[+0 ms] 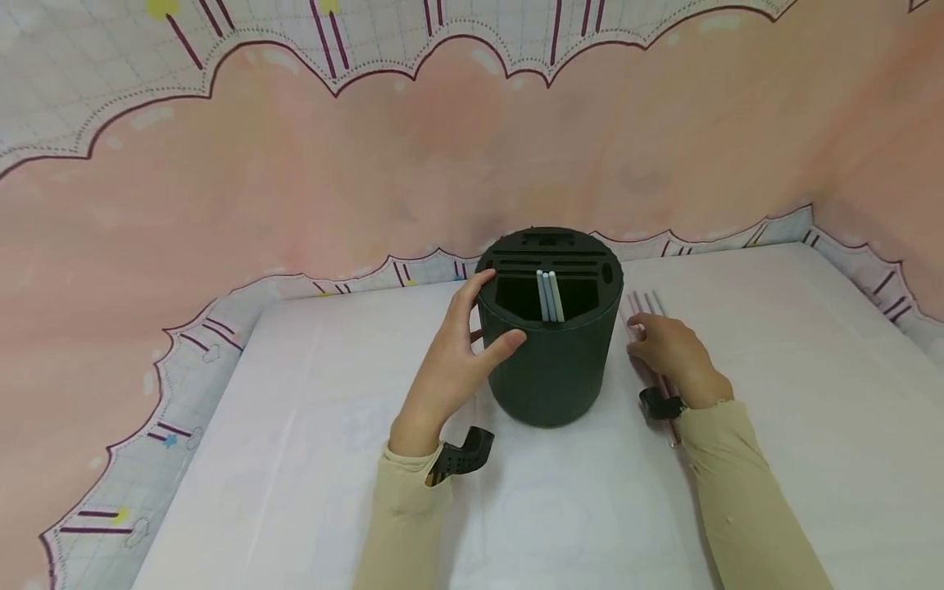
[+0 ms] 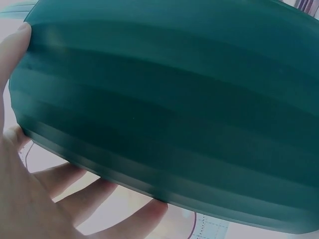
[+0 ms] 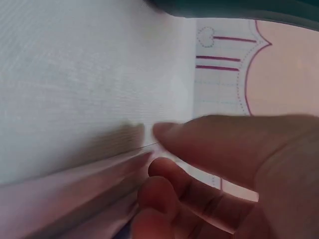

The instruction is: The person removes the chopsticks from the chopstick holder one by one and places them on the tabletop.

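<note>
A dark green round pen holder [image 1: 549,377] with a slotted black top stands upright on the table. Several pale pencil-like sticks [image 1: 550,297] lean in its large front compartment. My left hand [image 1: 450,360] holds the holder's left side, thumb at the front and fingers around the side; the left wrist view shows its green wall [image 2: 164,109] filling the picture. To the right of the holder, my right hand [image 1: 674,352] is over several loose pinkish and grey sticks [image 1: 651,303], partly hiding them. In the right wrist view, thumb and bent fingers stand apart beside the blurred sticks [image 3: 75,194].
A white cloth covers the table [image 1: 310,492]. Behind it hangs a peach backdrop [image 1: 369,180] with a scalloped pattern, which also runs along the left and right table edges. Black camera mounts [image 1: 472,451] sit on both wrists.
</note>
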Motion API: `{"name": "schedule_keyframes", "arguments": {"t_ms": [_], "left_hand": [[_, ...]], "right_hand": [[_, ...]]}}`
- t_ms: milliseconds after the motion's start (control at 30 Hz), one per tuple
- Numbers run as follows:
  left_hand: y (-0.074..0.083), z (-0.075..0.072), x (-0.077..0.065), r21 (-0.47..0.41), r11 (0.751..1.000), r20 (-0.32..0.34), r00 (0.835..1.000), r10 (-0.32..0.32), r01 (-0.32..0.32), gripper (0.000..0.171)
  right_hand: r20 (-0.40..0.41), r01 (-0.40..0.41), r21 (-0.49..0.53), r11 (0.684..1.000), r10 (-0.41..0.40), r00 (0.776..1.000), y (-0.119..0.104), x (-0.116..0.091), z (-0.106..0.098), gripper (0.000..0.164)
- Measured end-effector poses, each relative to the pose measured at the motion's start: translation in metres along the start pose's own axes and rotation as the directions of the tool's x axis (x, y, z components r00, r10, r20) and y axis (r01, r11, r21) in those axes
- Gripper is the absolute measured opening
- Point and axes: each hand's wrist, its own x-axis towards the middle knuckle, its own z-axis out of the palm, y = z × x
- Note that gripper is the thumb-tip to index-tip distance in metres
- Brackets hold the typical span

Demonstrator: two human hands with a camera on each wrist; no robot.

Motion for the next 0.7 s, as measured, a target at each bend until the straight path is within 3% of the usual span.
{"name": "schedule_keyframes", "arguments": {"t_ms": [133, 233, 333, 467, 567, 633, 700], "left_hand": [[-0.002, -0.001, -0.002, -0.007, 1.0, 0.0, 1.0, -0.001, 0.001, 0.071], [-0.002, 0.0, -0.002, -0.012, 1.0, 0.002, 1.0, 0.014, -0.014, 0.071], [-0.002, 0.001, -0.003, -0.012, 1.0, -0.002, 1.0, 0.018, -0.018, 0.071], [-0.003, 0.003, -0.005, -0.007, 1.0, -0.004, 1.0, 0.018, -0.018, 0.071], [-0.003, 0.004, -0.006, 0.0, 1.0, -0.006, 1.0, 0.018, -0.018, 0.071], [-0.003, 0.005, -0.006, 0.002, 1.0, -0.009, 1.0, 0.021, -0.021, 0.071], [-0.003, 0.005, -0.006, 0.005, 1.0, -0.011, 1.0, 0.026, -0.026, 0.071]], "right_hand": [[-0.077, 0.111, 0.018, 0.994, -0.109, 0.991, -0.017, -0.007, -0.012, 0.037], [-0.227, 0.242, 0.016, 0.97, -0.232, 0.946, -0.032, -0.014, -0.023, 0.027], [-0.376, 0.343, 0.001, 0.939, -0.317, 0.87, -0.043, -0.022, -0.028, 0.022], [-0.558, 0.432, -0.029, 0.902, -0.373, 0.741, -0.05, -0.029, -0.029, 0.023], [-0.668, 0.481, -0.022, 0.876, -0.371, 0.645, -0.054, -0.034, -0.03, 0.024], [-0.721, 0.513, 0.004, 0.858, -0.353, 0.596, -0.057, -0.037, -0.031, 0.024], [-0.759, 0.539, 0.046, 0.841, -0.321, 0.566, -0.061, -0.04, -0.032, 0.025]]}}
